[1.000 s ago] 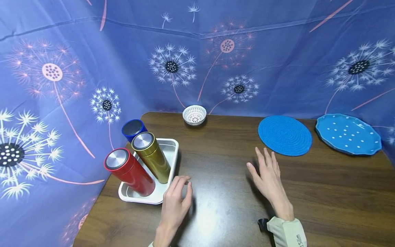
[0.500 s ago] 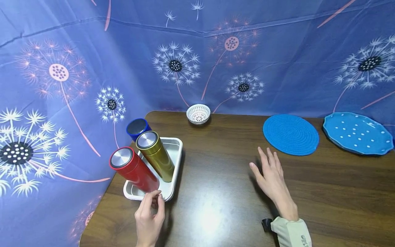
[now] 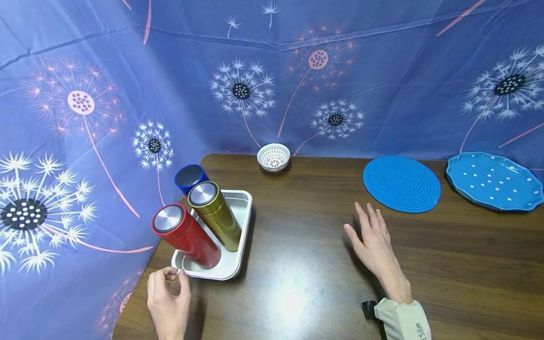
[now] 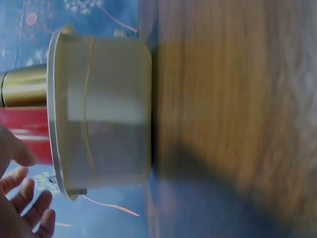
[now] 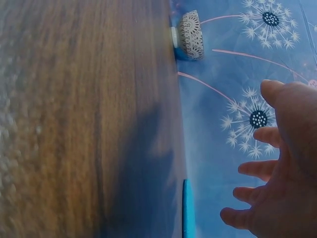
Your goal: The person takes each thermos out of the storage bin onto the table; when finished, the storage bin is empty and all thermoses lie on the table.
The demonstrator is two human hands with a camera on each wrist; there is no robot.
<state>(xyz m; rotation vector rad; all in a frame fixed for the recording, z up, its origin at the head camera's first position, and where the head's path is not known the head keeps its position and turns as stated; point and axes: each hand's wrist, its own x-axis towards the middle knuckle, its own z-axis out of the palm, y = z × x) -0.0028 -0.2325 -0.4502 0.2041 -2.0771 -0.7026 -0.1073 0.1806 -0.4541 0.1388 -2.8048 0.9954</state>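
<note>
Ideally, the left hand (image 3: 167, 298), loosely curved and holding nothing by the near left corner of the white tray (image 3: 231, 268), should avoid nudging the red flask (image 3: 187, 236) and gold flask (image 3: 216, 218) standing inside; a knock could topple them; the right hand (image 3: 375, 248) is spread above the counter (image 3: 314, 278), well apart.

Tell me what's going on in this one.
A person's left hand is at the near left corner of the white tray; whether they touch is unclear. The red flask and gold flask stand in the tray, and a blue flask shows behind them, its base hidden. The right hand is held over the table, holding nothing, near the blue round mat.
</note>
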